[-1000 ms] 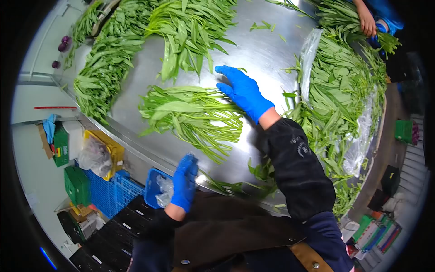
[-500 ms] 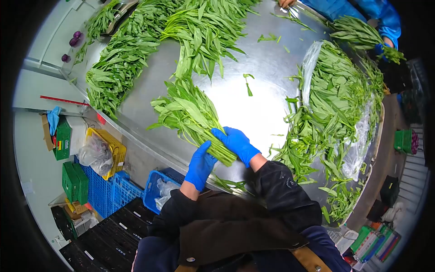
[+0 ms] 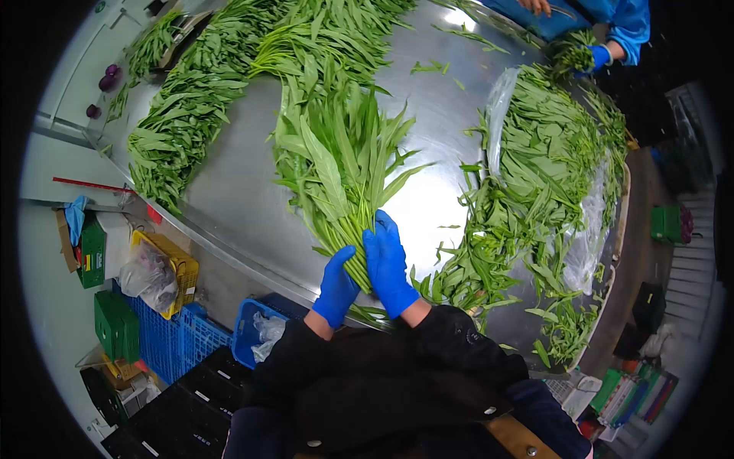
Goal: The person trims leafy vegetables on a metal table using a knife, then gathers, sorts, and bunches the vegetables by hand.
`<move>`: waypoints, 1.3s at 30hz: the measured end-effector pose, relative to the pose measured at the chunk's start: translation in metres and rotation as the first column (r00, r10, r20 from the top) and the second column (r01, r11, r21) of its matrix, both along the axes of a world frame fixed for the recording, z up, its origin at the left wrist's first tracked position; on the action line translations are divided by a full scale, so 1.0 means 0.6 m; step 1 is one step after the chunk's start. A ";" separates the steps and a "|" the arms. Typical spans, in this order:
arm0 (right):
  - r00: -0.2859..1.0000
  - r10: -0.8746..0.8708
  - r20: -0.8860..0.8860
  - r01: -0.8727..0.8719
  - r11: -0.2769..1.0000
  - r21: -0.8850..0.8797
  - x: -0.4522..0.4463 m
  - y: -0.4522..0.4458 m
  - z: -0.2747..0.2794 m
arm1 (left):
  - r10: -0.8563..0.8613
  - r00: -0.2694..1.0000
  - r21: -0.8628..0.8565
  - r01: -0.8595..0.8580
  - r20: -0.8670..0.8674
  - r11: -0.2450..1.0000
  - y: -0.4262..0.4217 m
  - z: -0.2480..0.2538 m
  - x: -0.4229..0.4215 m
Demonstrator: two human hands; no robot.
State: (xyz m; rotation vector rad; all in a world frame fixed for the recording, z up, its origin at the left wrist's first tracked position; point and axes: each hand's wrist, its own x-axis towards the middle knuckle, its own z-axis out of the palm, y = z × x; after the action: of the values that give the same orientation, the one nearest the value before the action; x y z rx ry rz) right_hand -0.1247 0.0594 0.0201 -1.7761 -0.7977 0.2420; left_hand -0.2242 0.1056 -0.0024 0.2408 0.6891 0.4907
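Between my two blue-gloved hands is a bunch of leafy greens (image 3: 336,164), its long green stems toward me and its narrow leaves fanned away over the metal table (image 3: 237,161). My left hand (image 3: 336,287) closes on the stem ends from the left. On the other side, my right hand (image 3: 388,264) presses against the same stems, fingers pointing up along them. A loose pile of greens (image 3: 543,161) lies to the right, partly on clear plastic (image 3: 587,245). Beyond the bunch, more greens (image 3: 329,42) are stacked, and their edge merges with its leaf tips.
A long row of greens (image 3: 183,107) lines the table's left side. At the far right, a co-worker's gloved hand (image 3: 600,57) holds greens. Below the left edge stand a yellow crate (image 3: 180,268), a blue crate (image 3: 245,333) and black crates (image 3: 195,405).
The bunch has swung from leaning left to pointing nearly straight away from me, its leaves spreading wider. My right hand has turned upright. The co-worker's greens have moved lower and left.
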 end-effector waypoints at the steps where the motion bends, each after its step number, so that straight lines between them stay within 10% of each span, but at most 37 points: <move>1: 1.000 -0.008 -0.002 0.008 1.000 -0.010 0.010 -0.007 -0.009 | -0.029 1.000 -0.086 0.028 -0.007 0.996 0.001 -0.011 0.005; 4: 0.976 0.205 0.068 -0.156 0.887 -0.434 0.055 -0.037 -0.018 | -0.072 0.996 -0.168 0.081 0.060 0.982 0.003 -0.030 0.002; 17: 0.937 0.303 0.175 -0.220 0.899 -0.380 0.070 0.015 0.016 | -0.146 0.988 -0.180 0.153 0.052 0.972 -0.003 -0.044 -0.001; 20: 0.981 0.147 -0.126 -0.173 0.959 -0.226 0.071 0.011 0.007 | -0.158 0.987 -0.171 0.156 -0.001 0.973 -0.004 -0.055 -0.004; 22: 0.710 -0.002 -0.704 -0.055 0.997 -0.059 0.074 0.001 0.002 | -0.150 0.987 -0.083 0.154 0.058 0.985 -0.007 -0.046 0.005; 25: 0.486 -0.071 -0.871 0.003 0.997 -0.079 0.075 -0.005 0.001 | -0.195 0.979 -0.007 0.196 0.065 0.981 -0.005 -0.020 0.016; 33: 0.445 0.039 -0.895 -0.089 0.996 -0.001 0.088 -0.008 -0.006 | -0.196 0.979 0.080 0.200 -0.057 0.976 -0.005 -0.020 0.023; 35: 0.960 -0.027 -0.280 -0.051 0.962 -0.267 0.092 -0.010 0.058 | -0.174 0.980 0.068 0.181 -0.097 0.981 -0.006 -0.026 0.021; 39: 0.973 0.209 0.095 -0.179 0.951 -0.253 0.099 0.007 0.087 | -0.168 0.974 0.069 0.180 -0.149 0.981 -0.012 -0.028 0.026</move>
State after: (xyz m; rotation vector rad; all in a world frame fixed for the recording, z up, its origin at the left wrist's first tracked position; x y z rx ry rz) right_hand -0.0656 0.0636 0.0722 -1.9563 -1.0710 0.3790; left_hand -0.2084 0.0981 -0.0189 0.4131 0.7805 0.3360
